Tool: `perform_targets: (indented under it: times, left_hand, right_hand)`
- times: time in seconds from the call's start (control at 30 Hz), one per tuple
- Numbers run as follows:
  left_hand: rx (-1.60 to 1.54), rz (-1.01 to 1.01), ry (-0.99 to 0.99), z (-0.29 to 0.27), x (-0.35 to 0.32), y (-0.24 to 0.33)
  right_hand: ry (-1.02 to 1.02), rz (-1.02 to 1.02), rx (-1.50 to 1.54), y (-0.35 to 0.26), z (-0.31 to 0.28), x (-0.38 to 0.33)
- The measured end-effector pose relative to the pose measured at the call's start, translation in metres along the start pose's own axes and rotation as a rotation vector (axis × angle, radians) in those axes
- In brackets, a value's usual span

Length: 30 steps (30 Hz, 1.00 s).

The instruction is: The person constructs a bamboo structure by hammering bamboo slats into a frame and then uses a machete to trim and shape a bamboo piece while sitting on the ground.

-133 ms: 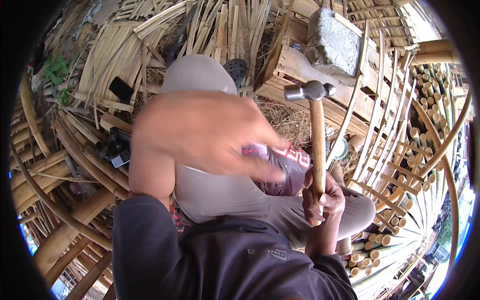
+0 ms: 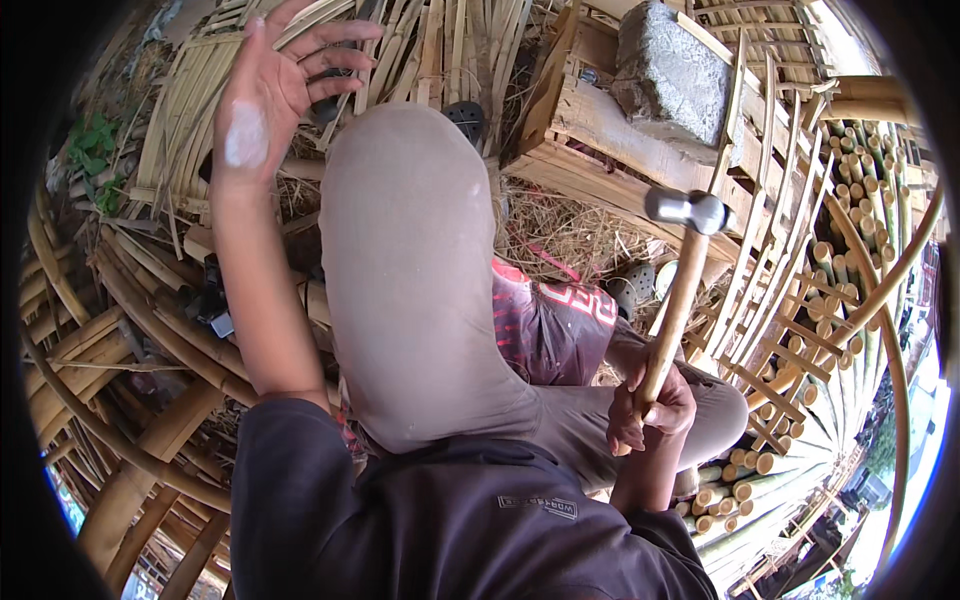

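My left hand point(image 2: 268, 100) is raised at the upper left, palm showing and fingers spread, with nothing in it. A white patch covers the base of its palm. My right hand point(image 2: 655, 412) is wrapped round the lower wooden handle of a ball-peen hammer point(image 2: 676, 305), held over my bent leg at the right. The hammer tilts up and to the right, its steel head in front of the wooden crate point(image 2: 590, 125). A grey stone block point(image 2: 672, 80) rests on top of that crate.
Split bamboo strips point(image 2: 440, 60) lie ahead of my knee, near a dark clog point(image 2: 464, 120). Thin bamboo slats point(image 2: 765, 190) lean against the crate's right side. Stacked bamboo poles point(image 2: 855, 240) fill the far right. Curved bamboo lengths point(image 2: 160, 300) lie at the left.
My left hand has swung from in front of my knee up to the far left, uncovering the knee. The hammer's head has tipped to the right and slightly down.
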<state>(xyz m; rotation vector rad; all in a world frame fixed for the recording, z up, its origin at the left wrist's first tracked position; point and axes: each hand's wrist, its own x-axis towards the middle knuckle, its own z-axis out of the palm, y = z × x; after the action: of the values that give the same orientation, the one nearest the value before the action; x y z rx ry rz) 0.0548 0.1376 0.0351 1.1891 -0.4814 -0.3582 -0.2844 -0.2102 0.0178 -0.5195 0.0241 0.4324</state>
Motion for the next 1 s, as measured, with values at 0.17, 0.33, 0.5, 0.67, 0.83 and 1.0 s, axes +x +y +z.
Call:
perform_targets:
  times: [0.17,0.33,0.5,0.67,0.83,1.0]
  left_hand:
    - [0.958,-0.252,0.370,-0.147,-0.048,-0.278]
    - [1.101,-0.730,0.213,-0.130,-0.076,-0.405]
    - [1.292,-0.767,0.282,-0.075,-0.069,-0.344]
    - [1.351,-0.751,0.195,-0.067,-0.065,-0.333]
    - [1.332,-0.647,0.173,-0.076,-0.061,-0.339]
    - [1.224,-0.427,0.095,-0.087,-0.015,-0.360]
  right_hand:
    - [-0.045,-0.131,-0.008,0.008,-0.005,-0.003]
    - [-0.002,-0.097,0.086,0.014,-0.021,0.005]
    - [0.065,-0.022,0.097,0.030,-0.019,0.014]
    - [0.088,0.019,0.090,0.032,-0.015,0.017]
    - [0.057,-0.008,0.058,0.037,-0.016,0.018]
    - [0.028,0.022,0.087,0.042,-0.022,0.015]
